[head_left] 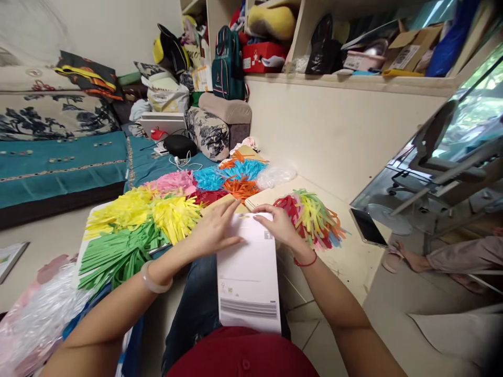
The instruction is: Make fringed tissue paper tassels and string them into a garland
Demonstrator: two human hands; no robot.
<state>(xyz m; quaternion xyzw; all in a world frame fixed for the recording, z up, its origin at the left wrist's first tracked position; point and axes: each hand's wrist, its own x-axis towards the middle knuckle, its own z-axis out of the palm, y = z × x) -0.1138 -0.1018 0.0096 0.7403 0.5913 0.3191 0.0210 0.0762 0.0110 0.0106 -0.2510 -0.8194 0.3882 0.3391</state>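
A white paper packet (248, 272) with a grey square mark, small print and grey stripes rests on my lap, below the red top I wear. My left hand (214, 226) lies over its upper left edge, fingers stretched and thumb apart on the paper. At the upper right corner, my right hand (280, 224) has bent fingers and thumb gripping the top edge; the fingertips are partly hidden. Beyond the packet sits a tan card piece (216, 203). A bunch of multicoloured paper strips (312, 217) lies just right of my right hand.
Fringed paper bunches in yellow (175, 215), green (118, 254), pink (173, 182) and blue (245, 170) spread over the table. A phone (368, 227) lies at the table's right end. Clear plastic wrap (51, 303) is at lower left. Another person's leg (459, 254) shows at right.
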